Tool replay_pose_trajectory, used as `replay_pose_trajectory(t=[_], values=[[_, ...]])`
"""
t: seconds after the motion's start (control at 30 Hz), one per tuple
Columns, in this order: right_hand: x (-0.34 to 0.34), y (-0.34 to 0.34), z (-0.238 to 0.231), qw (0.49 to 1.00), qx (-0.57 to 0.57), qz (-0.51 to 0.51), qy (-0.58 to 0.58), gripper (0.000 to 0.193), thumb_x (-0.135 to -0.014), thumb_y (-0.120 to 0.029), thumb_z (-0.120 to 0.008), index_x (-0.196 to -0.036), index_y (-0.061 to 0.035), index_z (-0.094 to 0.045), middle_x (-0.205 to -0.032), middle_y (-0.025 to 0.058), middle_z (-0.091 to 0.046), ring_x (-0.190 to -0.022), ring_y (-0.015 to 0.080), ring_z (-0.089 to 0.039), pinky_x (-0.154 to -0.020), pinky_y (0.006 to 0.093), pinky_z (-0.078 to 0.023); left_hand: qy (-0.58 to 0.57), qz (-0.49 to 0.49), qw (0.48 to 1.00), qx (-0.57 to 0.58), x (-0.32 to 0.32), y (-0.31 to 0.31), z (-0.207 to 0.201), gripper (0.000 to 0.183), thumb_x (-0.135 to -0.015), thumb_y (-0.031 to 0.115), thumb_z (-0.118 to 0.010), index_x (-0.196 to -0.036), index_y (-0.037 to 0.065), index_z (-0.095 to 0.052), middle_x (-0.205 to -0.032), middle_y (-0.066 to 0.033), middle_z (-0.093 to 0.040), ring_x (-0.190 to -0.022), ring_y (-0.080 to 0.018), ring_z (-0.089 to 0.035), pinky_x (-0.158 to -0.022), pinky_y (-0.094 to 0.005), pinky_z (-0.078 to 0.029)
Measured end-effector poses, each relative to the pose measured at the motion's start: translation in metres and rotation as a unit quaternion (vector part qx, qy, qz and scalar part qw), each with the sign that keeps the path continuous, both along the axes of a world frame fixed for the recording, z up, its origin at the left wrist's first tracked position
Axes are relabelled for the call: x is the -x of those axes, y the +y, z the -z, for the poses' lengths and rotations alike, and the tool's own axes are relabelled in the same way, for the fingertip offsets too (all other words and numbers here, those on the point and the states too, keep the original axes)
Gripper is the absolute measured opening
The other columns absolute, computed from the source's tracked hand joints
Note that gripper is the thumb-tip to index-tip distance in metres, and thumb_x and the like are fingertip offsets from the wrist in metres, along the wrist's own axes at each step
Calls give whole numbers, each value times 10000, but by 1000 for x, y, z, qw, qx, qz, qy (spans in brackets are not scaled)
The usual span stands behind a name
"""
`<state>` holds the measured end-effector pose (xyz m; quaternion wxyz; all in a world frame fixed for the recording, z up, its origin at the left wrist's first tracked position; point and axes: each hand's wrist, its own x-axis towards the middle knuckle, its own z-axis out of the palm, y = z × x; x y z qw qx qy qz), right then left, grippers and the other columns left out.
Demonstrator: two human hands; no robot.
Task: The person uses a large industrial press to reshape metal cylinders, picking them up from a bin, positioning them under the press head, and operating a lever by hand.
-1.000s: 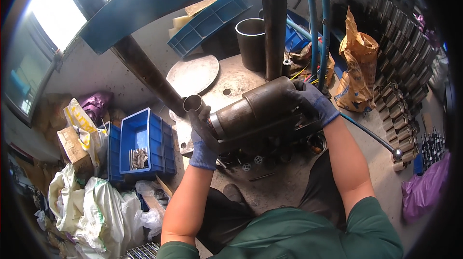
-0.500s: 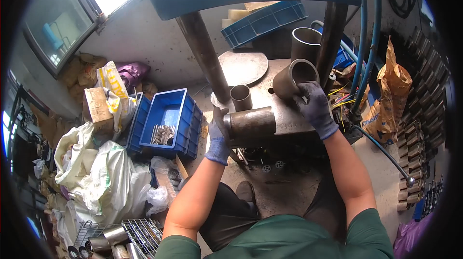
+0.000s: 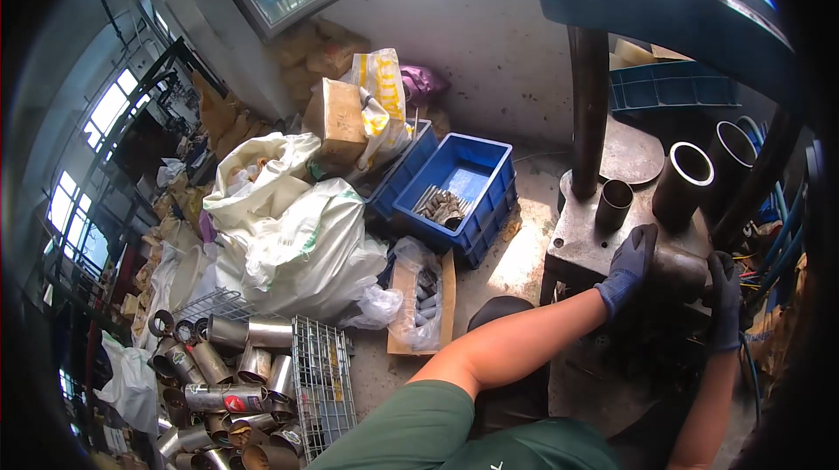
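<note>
A dark metal cylinder (image 3: 679,272) lies on its side at the near edge of the press's metal table (image 3: 572,229). My left hand (image 3: 631,258), in a grey-blue glove, presses on its left end. Around its right end is my right hand (image 3: 724,291), gloved too, its fingers partly in shadow. Just behind stand a thick-walled metal tube (image 3: 681,190) with a bright rim and a shorter, thinner tube (image 3: 613,206). A third wide tube (image 3: 727,160) is upright farther right. Beneath the cylinder everything is too dark to make out.
Press columns (image 3: 588,111) and a blue crossbeam (image 3: 664,20) frame the table. To the left are a blue crate (image 3: 502,199) of small metal parts, a cardboard box (image 3: 444,308) of grey pieces, white sacks (image 3: 297,234) and a wire basket (image 3: 323,374) beside many metal tubes (image 3: 210,365).
My view has swung left. The thick-walled tube, tilted in my right hand before, now stands upright on the table. My right hand has come down to the lying cylinder's right end.
</note>
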<state>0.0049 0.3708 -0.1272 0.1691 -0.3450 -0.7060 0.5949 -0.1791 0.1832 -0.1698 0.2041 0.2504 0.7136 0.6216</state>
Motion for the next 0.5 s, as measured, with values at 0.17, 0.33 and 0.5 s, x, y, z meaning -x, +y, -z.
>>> replay_pose_trajectory(t=[0.17, 0.33, 0.5], values=[[-39, -7, 11, 917, -387, -41, 89, 374, -873, -173, -720, -1206, -62, -590, -987, 96, -644, -762, 206, -627, -642, 302, -500, 231, -11, 972, -39, -15, 27, 29, 400, -1013, 299, -488, -1318, 48, -545, -1276, -222, -595, -1171, -398, -580, -998, -418, -467], [-59, -39, 0, 906, -388, -123, 116, 487, -801, -32, -696, -1269, -6, -567, -1133, 202, -630, -1027, 356, -644, -873, 408, -532, 23, 20, 999, -25, -24, 27, -14, 396, -977, 95, -507, -1368, 37, -476, -1311, -242, -562, -1147, -431, -583, -979, -449, -498], [-48, -61, -2, 878, -441, -131, 133, 488, -875, -83, -687, -1335, -10, -540, -1190, 218, -619, -1105, 386, -629, -922, 435, -540, 140, 0, 986, -94, -26, 22, 1, 434, -1020, 237, -480, -1378, -9, -503, -1310, -229, -599, -1200, -381, -583, -1031, -400, -461]])
